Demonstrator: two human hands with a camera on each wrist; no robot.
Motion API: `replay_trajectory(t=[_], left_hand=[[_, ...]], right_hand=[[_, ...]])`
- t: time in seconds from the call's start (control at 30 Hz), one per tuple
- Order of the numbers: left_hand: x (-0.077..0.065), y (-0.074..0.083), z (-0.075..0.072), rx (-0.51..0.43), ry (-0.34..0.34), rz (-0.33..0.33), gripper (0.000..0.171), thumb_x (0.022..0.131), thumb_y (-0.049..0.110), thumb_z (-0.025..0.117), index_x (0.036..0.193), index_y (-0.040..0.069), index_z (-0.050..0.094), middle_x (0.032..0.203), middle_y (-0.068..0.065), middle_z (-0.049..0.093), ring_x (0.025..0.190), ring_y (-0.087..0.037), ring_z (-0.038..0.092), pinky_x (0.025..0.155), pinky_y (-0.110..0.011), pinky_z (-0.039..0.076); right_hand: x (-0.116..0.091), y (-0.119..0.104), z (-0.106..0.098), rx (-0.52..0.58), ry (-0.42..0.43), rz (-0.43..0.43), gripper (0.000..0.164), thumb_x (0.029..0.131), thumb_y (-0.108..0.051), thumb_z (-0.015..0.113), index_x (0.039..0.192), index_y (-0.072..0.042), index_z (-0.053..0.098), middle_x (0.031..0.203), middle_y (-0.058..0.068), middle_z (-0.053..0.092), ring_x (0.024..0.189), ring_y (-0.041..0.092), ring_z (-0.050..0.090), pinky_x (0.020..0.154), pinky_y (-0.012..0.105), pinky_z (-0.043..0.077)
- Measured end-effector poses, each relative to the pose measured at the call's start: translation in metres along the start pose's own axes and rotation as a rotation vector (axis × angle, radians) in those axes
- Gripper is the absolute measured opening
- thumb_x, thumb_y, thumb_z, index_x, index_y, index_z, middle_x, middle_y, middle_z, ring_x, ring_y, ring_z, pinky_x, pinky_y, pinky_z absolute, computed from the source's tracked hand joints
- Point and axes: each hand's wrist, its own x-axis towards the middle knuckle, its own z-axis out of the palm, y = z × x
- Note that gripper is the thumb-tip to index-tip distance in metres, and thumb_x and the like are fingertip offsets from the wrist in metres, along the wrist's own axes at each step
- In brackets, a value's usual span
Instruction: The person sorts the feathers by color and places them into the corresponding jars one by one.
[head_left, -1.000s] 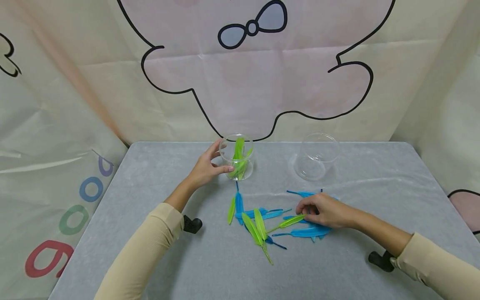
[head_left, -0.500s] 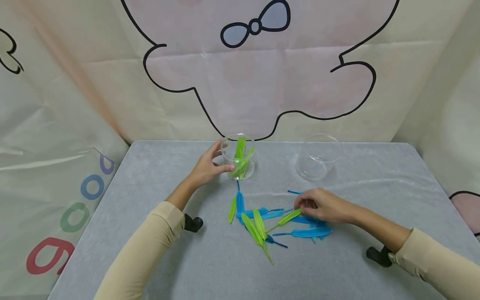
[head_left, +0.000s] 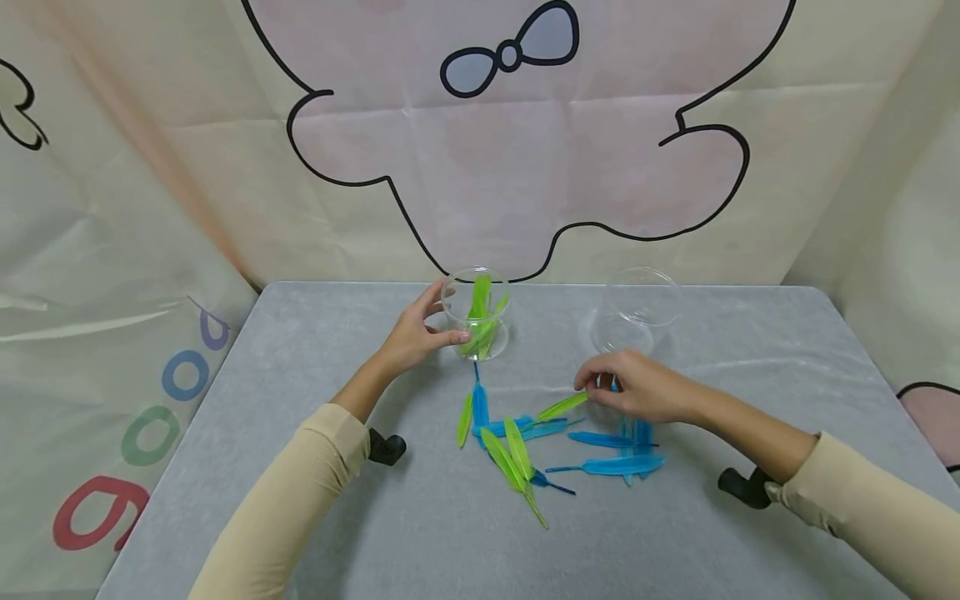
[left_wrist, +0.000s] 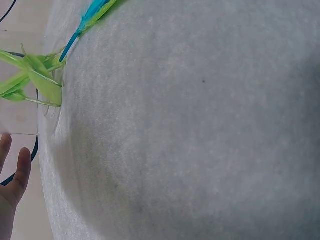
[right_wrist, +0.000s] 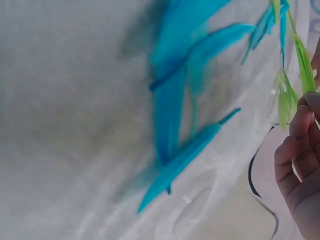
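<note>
My left hand (head_left: 420, 329) holds the side of a clear plastic cup (head_left: 498, 342), thumb at its front and fingers toward the back. Several green feathers (left_wrist: 37, 77) stand inside that cup. Between thumb and fingertips, my right hand (head_left: 637, 387) pinches the end of one green feather (right_wrist: 304, 65); its other end points left, over the blue feathers. Beneath and in front of this hand lie several blue feathers (head_left: 618, 466). More green feathers (head_left: 517, 450) and blue ones (head_left: 480, 404) lie mixed in the middle of the table.
A second clear cup (head_left: 611, 321) stands at the back right, partly behind my right hand. Grey cloth covers the table (head_left: 420, 533). A printed curtain (head_left: 480, 167) hangs along the table's back edge.
My right hand has lifted the green feather and moved back and slightly left, uncovering blue feathers beneath it. My left hand stays at the cup.
</note>
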Motion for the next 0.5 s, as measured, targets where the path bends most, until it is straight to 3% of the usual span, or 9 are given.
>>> replay_trajectory(t=[0.5], left_hand=[[-0.001,0.001,0.0,0.001,0.003,0.002,0.096,0.083,0.022,0.084,0.159,0.017,0.025,0.155,-0.01,0.041,0.137,-0.03,0.044,0.093,-0.049,0.051]], right_hand=[[0.021,-0.022,-0.026,-0.08,0.042,-0.078,0.015,0.093,-0.002,0.066,0.102,-0.011,0.074,0.093,-0.006,0.07,0.073,0.007,0.057,0.063,0.025,0.05]])
